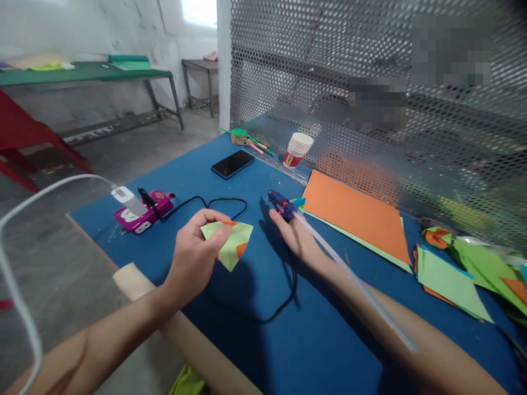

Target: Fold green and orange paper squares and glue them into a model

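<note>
Between the thumb and fingers of my left hand (197, 247) is a folded paper piece (230, 249), pale green with orange patches, its point facing down. My right hand (298, 236) is wrapped round a dark blue hot glue gun (281, 204). A long translucent glue stick (354, 280) runs back from the gun over my right forearm. The gun's black cord (294, 285) loops down across the blue table (329, 351). Both hands are above the tabletop, a short way apart. Some fingers of my right hand are hidden beneath the gun.
A purple extension socket (142, 214) with a white charger sits at left. Behind lie a black phone (233, 164), stacked paper cups (298, 150) and a tape roll (239, 136). Orange sheets (356, 214) and green paper squares (450, 280) are at right, before a perforated metal panel (329, 82).
</note>
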`<state>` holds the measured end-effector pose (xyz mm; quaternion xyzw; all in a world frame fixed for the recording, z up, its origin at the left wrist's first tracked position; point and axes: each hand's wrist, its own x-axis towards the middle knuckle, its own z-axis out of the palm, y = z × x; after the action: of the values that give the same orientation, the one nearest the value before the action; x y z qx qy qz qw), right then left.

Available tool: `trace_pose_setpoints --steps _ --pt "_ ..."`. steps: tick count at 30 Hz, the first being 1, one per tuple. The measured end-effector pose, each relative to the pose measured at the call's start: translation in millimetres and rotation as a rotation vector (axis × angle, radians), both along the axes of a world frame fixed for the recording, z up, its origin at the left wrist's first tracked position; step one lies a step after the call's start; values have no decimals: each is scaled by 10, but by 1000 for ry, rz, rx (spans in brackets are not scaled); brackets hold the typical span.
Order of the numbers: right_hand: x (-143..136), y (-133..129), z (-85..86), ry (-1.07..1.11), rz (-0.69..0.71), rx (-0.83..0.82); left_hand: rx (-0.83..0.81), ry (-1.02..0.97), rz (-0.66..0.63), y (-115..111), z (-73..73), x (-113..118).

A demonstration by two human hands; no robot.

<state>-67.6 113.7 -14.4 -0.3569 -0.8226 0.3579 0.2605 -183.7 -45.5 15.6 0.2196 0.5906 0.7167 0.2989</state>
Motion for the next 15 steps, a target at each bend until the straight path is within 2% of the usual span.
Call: trace_pose_setpoints --steps 4,7,15 --pt "-333 216 -77 -36 -21 78 -45 -2 -55 -15 -37 -37" --pt "-469 269 -114 -41 -48 89 -88 21 -105 -23 -63 -55" --pt "-483 195 -124 -22 -86 83 -159 92 -231 -32 -23 -20"
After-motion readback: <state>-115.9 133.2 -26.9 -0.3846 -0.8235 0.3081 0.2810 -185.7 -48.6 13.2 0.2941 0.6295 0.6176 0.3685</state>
